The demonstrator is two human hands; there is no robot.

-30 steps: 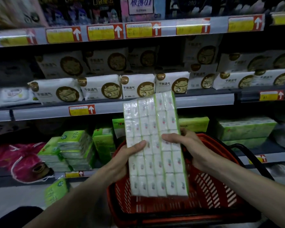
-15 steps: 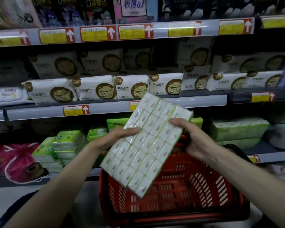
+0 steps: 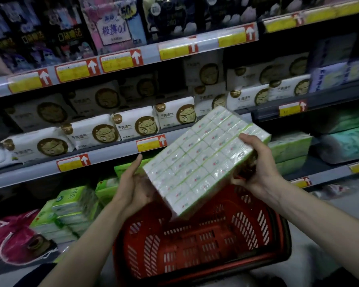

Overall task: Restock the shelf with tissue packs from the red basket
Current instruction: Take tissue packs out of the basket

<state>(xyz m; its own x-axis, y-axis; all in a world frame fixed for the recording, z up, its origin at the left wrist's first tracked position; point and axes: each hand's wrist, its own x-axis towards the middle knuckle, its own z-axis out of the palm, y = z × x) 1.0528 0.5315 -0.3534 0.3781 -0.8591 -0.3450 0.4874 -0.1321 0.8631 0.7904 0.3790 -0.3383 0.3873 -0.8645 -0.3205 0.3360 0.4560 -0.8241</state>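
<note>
I hold a large clear-wrapped multipack of white and green tissue packs point(image 3: 201, 160) tilted above the red basket point(image 3: 197, 251). My right hand point(image 3: 257, 164) grips its upper right end, thumb over the top face. My left hand point(image 3: 133, 183) supports its lower left corner from underneath, palm up, thumb straight beside the edge. The basket's inside looks bare where it shows. Behind the pack runs the grey shelf edge point(image 3: 112, 158); the bay below it holds green tissue packs point(image 3: 75, 206) at the left and more green tissue packs point(image 3: 290, 148) at the right.
White packs with a cat logo point(image 3: 104, 131) fill the shelf above. Dark and pink packets point(image 3: 112, 27) stand on the top shelf. A pink bag point(image 3: 15, 237) lies low at the left. Pale green rolls point(image 3: 348, 143) sit at the far right.
The multipack has swung from upright to a slant and risen toward the shelf. My left thumb has come off its front face. The view has tilted and moved closer.
</note>
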